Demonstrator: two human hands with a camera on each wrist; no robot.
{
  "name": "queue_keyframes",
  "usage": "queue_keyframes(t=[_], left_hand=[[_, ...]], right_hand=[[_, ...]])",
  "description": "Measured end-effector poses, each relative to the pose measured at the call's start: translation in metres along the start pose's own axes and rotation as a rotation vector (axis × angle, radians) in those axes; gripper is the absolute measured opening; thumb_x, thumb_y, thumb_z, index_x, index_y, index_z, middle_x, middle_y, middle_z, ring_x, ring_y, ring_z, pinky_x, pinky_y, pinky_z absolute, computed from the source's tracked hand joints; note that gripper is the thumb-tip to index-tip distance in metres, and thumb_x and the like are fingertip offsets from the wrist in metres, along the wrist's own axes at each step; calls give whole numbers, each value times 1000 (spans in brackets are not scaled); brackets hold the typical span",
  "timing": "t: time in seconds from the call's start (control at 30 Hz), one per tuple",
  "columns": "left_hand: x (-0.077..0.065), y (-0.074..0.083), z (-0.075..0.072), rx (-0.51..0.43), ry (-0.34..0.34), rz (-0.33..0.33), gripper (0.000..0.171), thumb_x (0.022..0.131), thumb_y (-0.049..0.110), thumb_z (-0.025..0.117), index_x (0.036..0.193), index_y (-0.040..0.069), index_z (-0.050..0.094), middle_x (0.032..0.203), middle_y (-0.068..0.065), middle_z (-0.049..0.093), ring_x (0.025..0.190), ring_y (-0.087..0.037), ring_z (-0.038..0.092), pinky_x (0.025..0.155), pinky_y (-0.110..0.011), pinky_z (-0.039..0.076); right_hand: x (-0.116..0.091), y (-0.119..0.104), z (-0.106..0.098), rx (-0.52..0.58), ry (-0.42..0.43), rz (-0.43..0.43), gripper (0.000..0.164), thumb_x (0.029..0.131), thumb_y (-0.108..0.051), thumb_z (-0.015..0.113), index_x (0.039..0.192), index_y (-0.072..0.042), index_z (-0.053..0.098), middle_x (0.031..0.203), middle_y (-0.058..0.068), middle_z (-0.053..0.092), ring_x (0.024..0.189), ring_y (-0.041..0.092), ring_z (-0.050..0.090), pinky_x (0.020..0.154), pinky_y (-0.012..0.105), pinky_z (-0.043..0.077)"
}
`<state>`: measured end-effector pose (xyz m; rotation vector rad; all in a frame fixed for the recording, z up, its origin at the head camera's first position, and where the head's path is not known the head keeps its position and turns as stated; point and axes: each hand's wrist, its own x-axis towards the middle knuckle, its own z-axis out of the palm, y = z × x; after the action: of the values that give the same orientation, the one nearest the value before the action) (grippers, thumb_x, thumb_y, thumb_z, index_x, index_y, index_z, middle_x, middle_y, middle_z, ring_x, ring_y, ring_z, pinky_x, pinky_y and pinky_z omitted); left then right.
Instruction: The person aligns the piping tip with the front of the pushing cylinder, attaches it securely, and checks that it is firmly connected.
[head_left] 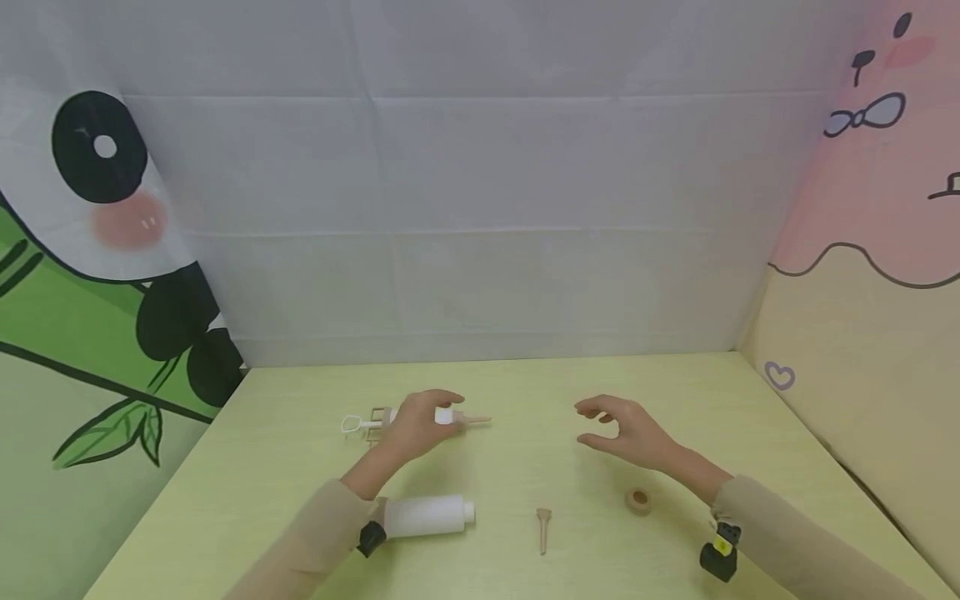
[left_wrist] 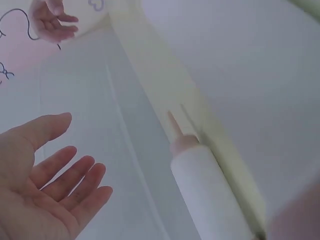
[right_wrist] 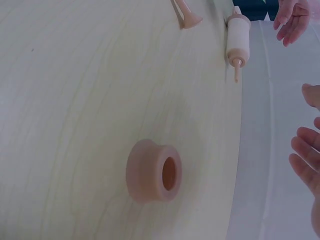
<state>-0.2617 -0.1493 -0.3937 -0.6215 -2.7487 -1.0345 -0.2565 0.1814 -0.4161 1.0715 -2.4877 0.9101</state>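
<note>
A syringe-like press with a white barrel (head_left: 443, 416), pinkish collar and thin tip lies towards the back of the table, its white ring handle at the left. My left hand (head_left: 421, 423) hovers over it, covering part of the barrel; in the left wrist view the hand (left_wrist: 55, 185) is apart from the barrel (left_wrist: 212, 192), fingers loosely bent. To the right, my right hand (head_left: 628, 429) is raised with relaxed fingers and nothing between them. Nearest below it sits a flanged pinkish ring (head_left: 638, 501), whose hole shows in the right wrist view (right_wrist: 145, 172).
A white cylinder (head_left: 427, 515) with a narrower end lies in front, partly behind my left wrist. Between it and the ring is a small pinkish funnel-shaped piece (head_left: 543, 529) with a long stem. A pale cloth wall (head_left: 480, 292) stands along the table's back edge.
</note>
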Motion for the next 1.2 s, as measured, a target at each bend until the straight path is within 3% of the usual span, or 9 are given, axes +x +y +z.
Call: queue_keyframes(t=[0.23, 0.43, 0.77, 1.2], left_hand=[[-14, 33, 25, -95, -67, 72, 28, 78, 11, 70, 104, 2, 65, 103, -13, 65, 93, -27, 61, 77, -41, 50], [-21, 47, 48, -165, -122, 103, 25, 78, 5, 68, 102, -1, 66, 102, -12, 65, 91, -27, 62, 76, -38, 52], [-29, 53, 86, -262, -258, 84, 21, 76, 0, 68, 97, -3, 66, 97, -11, 67, 86, -25, 64, 71, -21, 52], [-39, 56, 101, -328, -336, -14, 23, 70, 1, 73, 92, -3, 67, 90, -12, 67, 78, -20, 64, 68, -18, 49]], right_hand=[[-15, 3, -3, 38, -34, 90, 39, 80, -23, 70, 113, -6, 58, 103, 3, 63, 91, 23, 60, 74, 31, 52], [-31, 6, -3, 74, -64, 163, 39, 82, -26, 67, 114, -5, 57, 102, 7, 63, 88, 25, 60, 73, 32, 52], [-53, 3, -4, 206, -117, 286, 42, 83, -24, 66, 114, 1, 56, 102, 13, 62, 88, 24, 59, 73, 34, 51], [-69, 7, -4, 239, -146, 310, 40, 82, -19, 68, 114, 1, 55, 101, 13, 61, 86, 26, 58, 70, 29, 51]])
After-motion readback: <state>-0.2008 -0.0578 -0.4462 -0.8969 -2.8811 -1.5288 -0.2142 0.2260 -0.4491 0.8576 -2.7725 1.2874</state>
